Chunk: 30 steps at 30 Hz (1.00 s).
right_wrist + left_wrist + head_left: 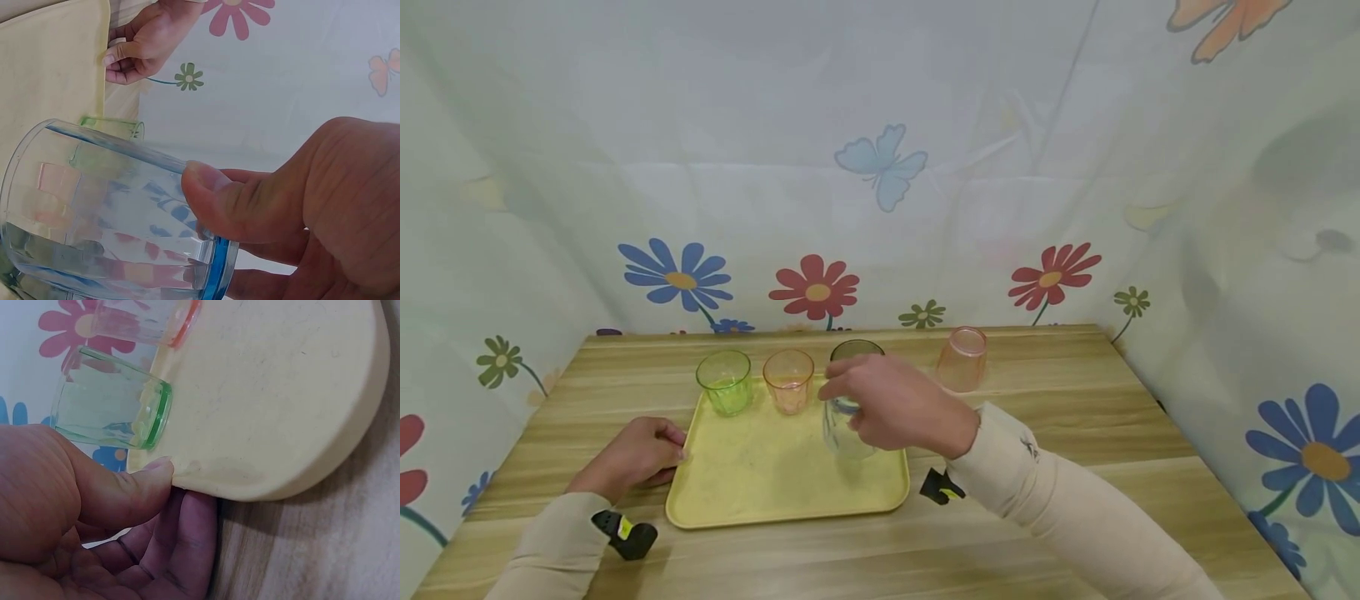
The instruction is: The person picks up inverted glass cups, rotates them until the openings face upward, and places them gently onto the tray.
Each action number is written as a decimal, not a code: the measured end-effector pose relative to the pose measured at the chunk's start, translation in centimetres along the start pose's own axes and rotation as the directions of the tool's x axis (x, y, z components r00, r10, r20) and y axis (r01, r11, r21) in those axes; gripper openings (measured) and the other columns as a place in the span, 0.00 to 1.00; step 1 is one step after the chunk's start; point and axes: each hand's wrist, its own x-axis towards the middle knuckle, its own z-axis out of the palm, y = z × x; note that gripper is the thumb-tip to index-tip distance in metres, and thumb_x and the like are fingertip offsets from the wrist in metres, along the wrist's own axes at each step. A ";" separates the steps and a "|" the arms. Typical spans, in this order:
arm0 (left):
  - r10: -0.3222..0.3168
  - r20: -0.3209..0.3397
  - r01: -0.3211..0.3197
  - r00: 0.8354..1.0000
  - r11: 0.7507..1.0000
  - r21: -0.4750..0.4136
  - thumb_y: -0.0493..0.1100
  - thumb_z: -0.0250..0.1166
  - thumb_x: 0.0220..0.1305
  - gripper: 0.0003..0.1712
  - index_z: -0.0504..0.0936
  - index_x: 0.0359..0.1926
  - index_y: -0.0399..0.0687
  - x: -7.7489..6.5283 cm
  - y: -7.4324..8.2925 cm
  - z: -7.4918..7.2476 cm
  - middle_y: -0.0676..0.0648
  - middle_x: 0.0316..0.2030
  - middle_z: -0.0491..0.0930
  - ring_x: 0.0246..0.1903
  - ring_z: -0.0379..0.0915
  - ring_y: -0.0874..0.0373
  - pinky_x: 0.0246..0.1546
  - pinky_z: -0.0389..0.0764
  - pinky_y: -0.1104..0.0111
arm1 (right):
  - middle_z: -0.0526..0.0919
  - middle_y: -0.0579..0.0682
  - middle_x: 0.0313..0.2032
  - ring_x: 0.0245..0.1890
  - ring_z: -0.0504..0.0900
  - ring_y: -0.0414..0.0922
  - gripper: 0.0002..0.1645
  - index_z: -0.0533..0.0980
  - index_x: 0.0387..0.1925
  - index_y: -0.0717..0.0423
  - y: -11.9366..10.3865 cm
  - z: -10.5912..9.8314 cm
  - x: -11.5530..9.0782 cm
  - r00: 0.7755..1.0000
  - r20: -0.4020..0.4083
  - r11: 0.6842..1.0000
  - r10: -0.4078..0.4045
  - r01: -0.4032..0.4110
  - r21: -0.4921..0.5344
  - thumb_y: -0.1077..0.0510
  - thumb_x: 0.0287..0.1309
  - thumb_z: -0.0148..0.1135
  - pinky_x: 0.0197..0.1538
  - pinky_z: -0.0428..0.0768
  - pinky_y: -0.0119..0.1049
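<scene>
My left hand (643, 454) pinches the left edge of a yellow tray (752, 492), thumb on top and fingers beneath, as the left wrist view shows. Over the tray's right part, my right hand (895, 404) grips a clear, blue-tinted glass (144, 212) by its blue base. That glass is upside down, its mouth facing the tray; whether its rim touches the tray I cannot tell. Along the tray's back side stand an upright green glass (726, 387), an upright orange glass (788, 387) and a dark grey glass (857, 348), the last partly hidden by my right hand.
A pink glass (962, 362) stands upside down on the wooden table (1060, 417), right of the tray. A curtain (760, 167) printed with flowers and butterflies rises behind the table and at both sides.
</scene>
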 end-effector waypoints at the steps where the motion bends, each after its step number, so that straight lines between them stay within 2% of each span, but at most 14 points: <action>1: -0.002 -0.001 0.002 1.000 1.000 0.002 0.29 0.63 0.65 0.15 0.74 0.50 0.22 0.0 0.0 0.0 0.40 0.38 0.79 0.34 0.78 0.58 0.32 0.86 0.67 | 0.85 0.46 0.61 0.57 0.85 0.45 0.28 0.84 0.60 0.47 -0.1 0.0 0.1 1.000 -0.002 1.000 -0.006 0.006 -0.007 0.69 0.61 0.64 0.53 0.87 0.36; 9: -0.002 -0.011 0.002 1.000 1.000 0.006 0.31 0.63 0.66 0.16 0.75 0.51 0.23 -0.1 0.0 -0.1 0.42 0.36 0.80 0.33 0.78 0.58 0.31 0.86 0.68 | 0.86 0.43 0.58 0.53 0.85 0.43 0.28 0.85 0.59 0.46 -0.4 0.1 1.0 1.000 -0.009 0.999 -0.024 0.024 -0.021 0.70 0.59 0.65 0.50 0.85 0.34; 14: 0.008 -0.020 -0.008 1.000 1.000 0.001 0.30 0.63 0.65 0.15 0.75 0.49 0.22 -0.2 -0.1 0.0 0.41 0.36 0.80 0.33 0.78 0.58 0.31 0.86 0.67 | 0.86 0.42 0.52 0.44 0.82 0.42 0.29 0.85 0.58 0.46 -0.8 0.3 1.5 0.998 -0.010 0.998 -0.055 0.055 -0.015 0.71 0.58 0.63 0.39 0.79 0.31; 17: 0.023 -0.022 -0.023 0.999 1.000 0.001 0.29 0.63 0.64 0.15 0.75 0.49 0.21 -0.2 -0.2 0.0 0.40 0.36 0.79 0.33 0.78 0.58 0.31 0.86 0.67 | 0.86 0.43 0.55 0.48 0.84 0.42 0.29 0.85 0.59 0.46 -1.0 0.3 1.6 0.998 -0.015 0.998 -0.063 0.062 -0.021 0.71 0.58 0.63 0.41 0.81 0.32; 21: 0.021 -0.028 -0.021 0.999 1.000 0.001 0.29 0.63 0.64 0.15 0.75 0.49 0.22 -0.3 -0.2 0.1 0.41 0.35 0.79 0.33 0.78 0.58 0.31 0.86 0.68 | 0.85 0.44 0.61 0.58 0.85 0.43 0.29 0.85 0.59 0.45 -1.3 0.4 1.8 0.997 -0.018 0.997 -0.070 0.069 -0.029 0.70 0.59 0.63 0.49 0.85 0.36; 25: 0.022 -0.032 -0.022 0.999 1.000 -0.001 0.29 0.63 0.64 0.14 0.75 0.48 0.21 -0.4 0.0 0.2 0.41 0.35 0.79 0.32 0.78 0.59 0.31 0.86 0.68 | 0.84 0.45 0.63 0.59 0.85 0.44 0.29 0.85 0.58 0.44 -1.5 0.4 2.1 0.997 -0.022 0.996 -0.077 0.076 -0.040 0.71 0.59 0.62 0.47 0.84 0.34; 26: 0.022 -0.032 -0.022 0.999 1.000 -0.002 0.29 0.63 0.64 0.14 0.75 0.48 0.21 -0.4 0.0 0.2 0.41 0.35 0.79 0.32 0.78 0.59 0.31 0.86 0.68 | 0.85 0.45 0.62 0.57 0.86 0.44 0.30 0.86 0.58 0.44 -1.6 0.4 2.1 0.996 -0.026 0.996 -0.081 0.080 -0.041 0.71 0.58 0.62 0.45 0.83 0.33; 28: 0.024 -0.035 -0.024 0.999 1.000 -0.003 0.28 0.63 0.64 0.14 0.75 0.48 0.21 -0.5 0.1 0.2 0.41 0.35 0.80 0.32 0.79 0.59 0.30 0.86 0.68 | 0.86 0.43 0.56 0.47 0.87 0.42 0.30 0.86 0.57 0.45 -1.7 0.4 2.3 0.995 -0.033 0.995 -0.094 0.092 -0.045 0.71 0.57 0.61 0.35 0.77 0.29; 30: 0.024 -0.038 -0.024 0.999 1.000 -0.002 0.28 0.63 0.63 0.14 0.75 0.47 0.21 -0.5 0.1 0.2 0.41 0.35 0.80 0.32 0.79 0.59 0.30 0.86 0.68 | 0.86 0.42 0.49 0.37 0.83 0.40 0.31 0.86 0.57 0.45 -1.7 0.5 2.4 0.993 -0.039 0.993 -0.108 0.107 -0.041 0.72 0.56 0.61 0.29 0.68 0.27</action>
